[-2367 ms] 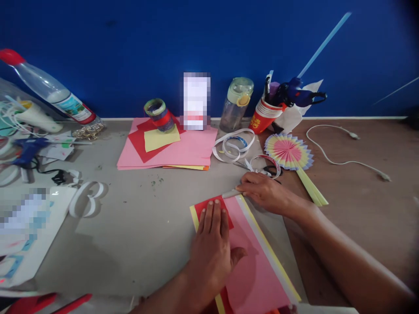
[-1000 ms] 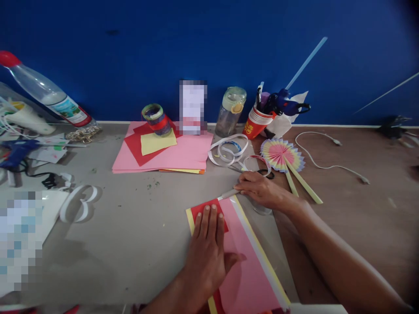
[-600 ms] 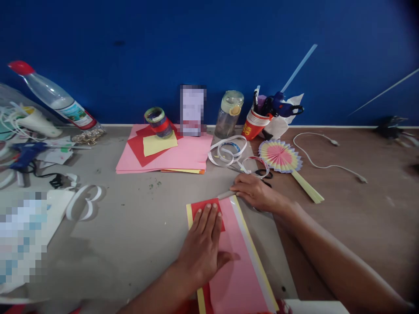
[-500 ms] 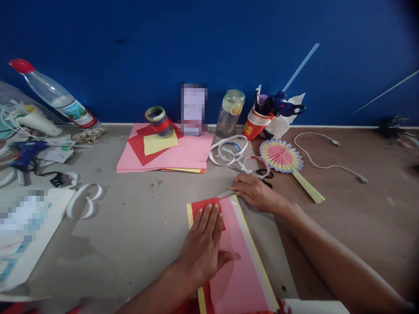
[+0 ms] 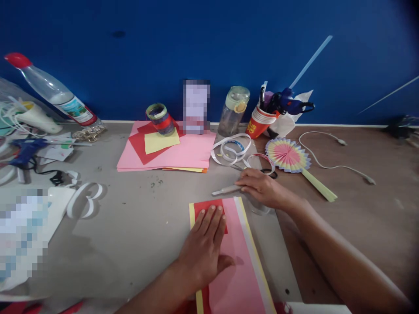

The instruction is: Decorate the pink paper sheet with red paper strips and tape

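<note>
My left hand (image 5: 204, 246) lies flat, fingers together, on a stack of pink, red, yellow and white paper sheets (image 5: 238, 266) near the table's front edge. My right hand (image 5: 263, 187) rests just beyond the stack's far right corner, fingers closed round a thin whitish tool (image 5: 224, 190) that looks like a craft knife, lying low and pointing left. The tool sits a little beyond the stack's far edge, not on the paper.
A pile of pink and red paper (image 5: 170, 150) with a tape roll (image 5: 159, 117) lies further back. White tape loops (image 5: 232, 150), a paper fan (image 5: 288, 156), a red cup of tools (image 5: 262, 120), a water bottle (image 5: 234, 111), a cable (image 5: 337, 165) and a glue gun (image 5: 26, 150) surround it.
My right hand has drawn the thin tool off the stack's far corner and slightly away from it. My left hand stays pressed on the paper.
</note>
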`<act>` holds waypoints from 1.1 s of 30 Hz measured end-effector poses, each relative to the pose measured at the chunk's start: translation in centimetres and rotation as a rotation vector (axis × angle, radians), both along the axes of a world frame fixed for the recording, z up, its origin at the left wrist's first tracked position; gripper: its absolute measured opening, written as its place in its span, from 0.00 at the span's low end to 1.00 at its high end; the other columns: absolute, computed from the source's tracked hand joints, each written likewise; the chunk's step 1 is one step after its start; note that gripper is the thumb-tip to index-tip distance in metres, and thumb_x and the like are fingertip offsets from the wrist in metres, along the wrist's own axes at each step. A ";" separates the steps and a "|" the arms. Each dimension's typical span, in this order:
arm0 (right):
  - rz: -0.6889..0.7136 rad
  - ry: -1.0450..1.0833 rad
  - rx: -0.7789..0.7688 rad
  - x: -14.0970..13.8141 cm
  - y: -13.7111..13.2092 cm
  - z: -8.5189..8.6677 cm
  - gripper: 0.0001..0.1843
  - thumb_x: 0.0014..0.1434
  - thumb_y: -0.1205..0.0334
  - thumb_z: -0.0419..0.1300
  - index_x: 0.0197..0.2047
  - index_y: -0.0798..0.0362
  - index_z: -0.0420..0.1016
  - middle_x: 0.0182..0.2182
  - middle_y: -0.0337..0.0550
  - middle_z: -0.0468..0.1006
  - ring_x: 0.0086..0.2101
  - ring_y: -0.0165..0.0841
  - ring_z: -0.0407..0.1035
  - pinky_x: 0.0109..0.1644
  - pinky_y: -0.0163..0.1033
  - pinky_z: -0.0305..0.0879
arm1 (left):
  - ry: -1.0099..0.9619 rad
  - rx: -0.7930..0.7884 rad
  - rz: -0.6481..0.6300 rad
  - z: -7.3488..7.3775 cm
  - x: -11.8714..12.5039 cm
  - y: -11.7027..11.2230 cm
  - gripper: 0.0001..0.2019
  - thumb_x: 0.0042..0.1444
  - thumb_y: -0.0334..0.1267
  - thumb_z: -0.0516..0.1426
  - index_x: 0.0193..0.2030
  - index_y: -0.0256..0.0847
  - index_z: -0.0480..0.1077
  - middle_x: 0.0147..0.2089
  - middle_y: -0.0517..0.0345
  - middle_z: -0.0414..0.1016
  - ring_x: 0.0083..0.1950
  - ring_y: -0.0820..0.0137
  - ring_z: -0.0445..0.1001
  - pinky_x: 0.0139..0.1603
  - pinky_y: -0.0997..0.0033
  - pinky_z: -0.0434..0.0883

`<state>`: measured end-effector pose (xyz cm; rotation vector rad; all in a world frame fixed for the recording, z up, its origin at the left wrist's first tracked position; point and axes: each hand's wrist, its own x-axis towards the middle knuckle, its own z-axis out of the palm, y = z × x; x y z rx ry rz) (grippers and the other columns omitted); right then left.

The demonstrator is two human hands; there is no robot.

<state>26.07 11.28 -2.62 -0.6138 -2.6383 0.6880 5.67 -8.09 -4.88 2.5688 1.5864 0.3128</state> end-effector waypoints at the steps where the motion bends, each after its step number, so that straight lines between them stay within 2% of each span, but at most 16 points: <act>1: -0.007 0.009 -0.010 0.2 0.0 0.1 0.11 0.62 0.69 0.53 0.44 0.53 0.76 0.38 0.49 0.71 0.39 0.37 0.68 0.44 0.43 0.67 | -0.008 -0.006 0.002 0.1 -0.1 0.1 0.42 0.58 0.64 0.45 0.66 0.29 0.54 0.69 0.37 0.53 0.72 0.51 0.46 0.68 0.50 0.51; 6: -0.047 0.029 -0.044 1.0 0.0 0.4 0.12 0.61 0.68 0.54 0.45 0.52 0.76 0.38 0.48 0.72 0.39 0.36 0.69 0.44 0.42 0.68 | -0.043 0.003 0.041 0.9 -0.7 1.3 0.24 0.63 0.45 0.51 0.61 0.32 0.62 0.65 0.40 0.62 0.65 0.57 0.62 0.62 0.55 0.63; 9: -0.051 0.023 -0.074 1.0 -0.1 0.5 0.12 0.61 0.68 0.55 0.45 0.52 0.76 0.38 0.47 0.72 0.39 0.35 0.70 0.44 0.41 0.68 | -0.047 0.035 0.103 1.8 -1.4 2.3 0.19 0.60 0.39 0.55 0.57 0.33 0.66 0.62 0.40 0.66 0.63 0.54 0.64 0.61 0.51 0.64; 11: -0.048 0.025 -0.093 0.9 -0.1 0.6 0.12 0.61 0.68 0.55 0.45 0.52 0.76 0.39 0.47 0.71 0.39 0.35 0.70 0.44 0.41 0.68 | -0.051 0.034 0.142 2.4 -2.0 2.9 0.19 0.58 0.37 0.56 0.55 0.34 0.67 0.61 0.42 0.67 0.63 0.52 0.63 0.61 0.47 0.64; 14: -0.050 0.037 -0.124 1.1 -0.1 0.8 0.12 0.60 0.68 0.55 0.46 0.52 0.76 0.39 0.46 0.71 0.38 0.34 0.70 0.44 0.41 0.68 | -0.086 0.033 0.164 2.7 -2.7 3.7 0.17 0.58 0.34 0.56 0.54 0.36 0.68 0.59 0.44 0.70 0.61 0.55 0.66 0.61 0.49 0.65; 19: 0.006 -0.010 -0.212 1.8 0.1 1.5 0.11 0.60 0.67 0.56 0.45 0.52 0.77 0.39 0.46 0.72 0.36 0.32 0.70 0.42 0.38 0.68 | -0.287 0.116 0.223 1.6 -3.4 4.8 0.12 0.60 0.29 0.51 0.46 0.39 0.73 0.49 0.49 0.78 0.50 0.63 0.75 0.53 0.56 0.72; 22: 0.065 -0.059 -0.281 2.0 0.3 1.8 0.11 0.60 0.67 0.57 0.44 0.52 0.77 0.39 0.45 0.72 0.35 0.31 0.70 0.40 0.36 0.68 | -0.389 0.104 0.304 0.9 -3.5 5.3 0.13 0.59 0.28 0.51 0.44 0.40 0.75 0.45 0.52 0.79 0.47 0.64 0.76 0.50 0.58 0.73; 25: 0.093 -0.080 -0.258 1.6 0.3 1.7 0.11 0.60 0.67 0.57 0.44 0.52 0.77 0.38 0.45 0.72 0.36 0.31 0.69 0.41 0.36 0.67 | -0.447 0.081 0.332 0.6 -3.5 5.6 0.15 0.56 0.24 0.50 0.43 0.41 0.75 0.44 0.54 0.80 0.47 0.65 0.75 0.50 0.58 0.73; 29: 0.106 -0.070 -0.184 0.7 0.0 1.4 0.12 0.61 0.69 0.55 0.44 0.52 0.77 0.37 0.46 0.72 0.37 0.33 0.69 0.42 0.38 0.66 | -0.514 0.040 0.344 1.1 -3.3 5.9 0.17 0.53 0.22 0.49 0.41 0.41 0.76 0.41 0.55 0.80 0.45 0.66 0.74 0.48 0.61 0.73; 33: 0.099 -0.054 -0.254 1.1 0.2 1.4 0.11 0.61 0.67 0.56 0.45 0.53 0.77 0.39 0.46 0.72 0.38 0.32 0.69 0.42 0.36 0.67 | -0.590 -0.031 0.396 1.9 -3.3 6.2 0.13 0.57 0.27 0.51 0.40 0.40 0.75 0.40 0.55 0.79 0.44 0.67 0.74 0.47 0.65 0.73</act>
